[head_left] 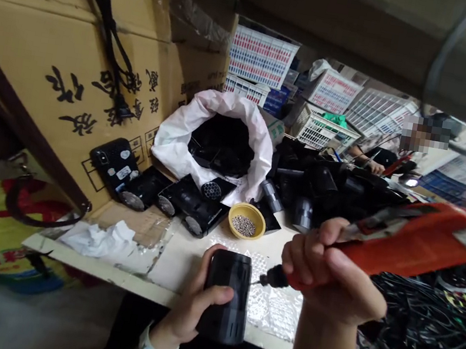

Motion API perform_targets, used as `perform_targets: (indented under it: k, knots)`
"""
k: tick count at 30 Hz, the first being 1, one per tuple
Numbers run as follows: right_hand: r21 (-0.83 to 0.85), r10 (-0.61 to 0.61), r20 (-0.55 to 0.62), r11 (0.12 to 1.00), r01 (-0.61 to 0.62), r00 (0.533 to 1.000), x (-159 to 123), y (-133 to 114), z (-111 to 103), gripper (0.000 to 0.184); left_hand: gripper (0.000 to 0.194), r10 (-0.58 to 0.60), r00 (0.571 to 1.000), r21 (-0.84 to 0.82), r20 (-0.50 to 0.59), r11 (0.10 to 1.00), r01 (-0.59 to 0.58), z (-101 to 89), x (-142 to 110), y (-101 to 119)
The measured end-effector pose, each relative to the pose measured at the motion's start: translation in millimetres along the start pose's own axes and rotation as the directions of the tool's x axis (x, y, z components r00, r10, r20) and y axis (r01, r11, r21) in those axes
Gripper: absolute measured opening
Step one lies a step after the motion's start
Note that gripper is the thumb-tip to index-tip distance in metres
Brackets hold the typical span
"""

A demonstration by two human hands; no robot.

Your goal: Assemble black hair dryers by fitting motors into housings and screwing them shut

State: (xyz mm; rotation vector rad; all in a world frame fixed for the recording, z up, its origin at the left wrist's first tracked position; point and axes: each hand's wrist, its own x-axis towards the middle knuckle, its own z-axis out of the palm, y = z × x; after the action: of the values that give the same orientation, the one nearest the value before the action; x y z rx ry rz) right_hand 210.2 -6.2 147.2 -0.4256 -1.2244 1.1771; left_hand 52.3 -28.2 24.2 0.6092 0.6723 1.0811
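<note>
The left hand (193,305), at lower center, wraps around a black cylindrical plastic housing (226,298), holding it upright against the palm with the thumb across its front. The right hand (329,268) closes in a firm fist around an orange electric screwdriver (418,241), which angles up toward the right edge of the frame. Its bit (274,275) points left and appears to touch the housing's right side. Beneath the housing lies bubble wrap (274,303) on a white workbench (108,279). Just above sits a yellow bowl (248,213) of small screws (244,225), beside a row of black device parts (183,202). Farther up, a white sack (217,136) holds more black parts, and a heap of black housings (328,190) spreads to its right. A large cardboard box (71,22) fills the upper left, and tangled black cables (423,343) crowd the lower right. A co-worker's arm (364,161) shows at upper right.
</note>
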Motion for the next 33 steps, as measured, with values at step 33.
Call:
perform_targets:
  k: [33]
  knots:
    - [-0.057,-0.218,-0.051,0.975,0.215,0.975,-3.5,30.0,17.0,0.011,0.062,-0.025,0.988,0.075,0.15,0.997,0.013,-10.2,12.2,-1.0]
